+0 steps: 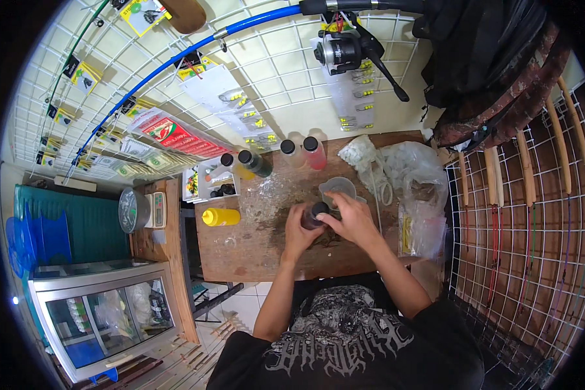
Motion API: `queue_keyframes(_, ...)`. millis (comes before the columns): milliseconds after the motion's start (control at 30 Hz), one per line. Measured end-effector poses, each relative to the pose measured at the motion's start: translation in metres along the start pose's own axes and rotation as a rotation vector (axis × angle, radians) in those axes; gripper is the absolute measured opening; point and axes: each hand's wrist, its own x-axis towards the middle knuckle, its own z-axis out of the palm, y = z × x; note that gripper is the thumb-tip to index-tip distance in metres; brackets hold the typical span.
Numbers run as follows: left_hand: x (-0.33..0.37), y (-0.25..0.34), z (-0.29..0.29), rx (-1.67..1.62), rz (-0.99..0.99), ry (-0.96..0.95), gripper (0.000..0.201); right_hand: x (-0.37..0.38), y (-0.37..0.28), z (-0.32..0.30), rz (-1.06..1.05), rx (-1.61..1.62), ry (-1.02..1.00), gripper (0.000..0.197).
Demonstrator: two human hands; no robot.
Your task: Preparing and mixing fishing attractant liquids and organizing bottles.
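Near the middle of the wooden table (253, 250), my left hand (297, 229) is wrapped around a bottle with a dark cap (318, 210). My right hand (354, 222) has its thumb against the cap, while its fingers reach over toward a translucent measuring jug (340, 184). That hand partly hides the jug, so I cannot tell whether the fingers touch it. Most of the bottle's body is covered by my left hand.
Several black-capped bottles stand at the back, including a pink one (314, 156) and a dark green one (257, 164). A yellow squeeze bottle (221, 217) is at the left, plastic bags (409, 172) at the right. A fishing rod with a reel (341, 52) hangs above.
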Motion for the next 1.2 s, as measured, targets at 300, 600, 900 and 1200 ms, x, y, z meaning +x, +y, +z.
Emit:
queue_keyframes(300,-0.001,0.010,-0.019,-0.030,-0.018,-0.189,0.066,0.000,-0.005,0.016,0.000,-0.074,-0.148,0.041)
queue_keyframes(600,0.020,0.010,-0.041,-0.006,0.068,-0.259,0.064,0.007,-0.061,-0.005,0.133,-0.130,-0.096,0.047)
queue_keyframes(900,0.048,0.002,-0.057,0.086,0.158,-0.315,0.070,0.008,-0.017,0.004,0.037,0.161,-0.013,0.045)
queue_keyframes(1200,0.081,-0.001,-0.059,0.260,0.215,-0.376,0.070,-0.003,0.028,0.028,0.350,0.301,0.149,0.052)
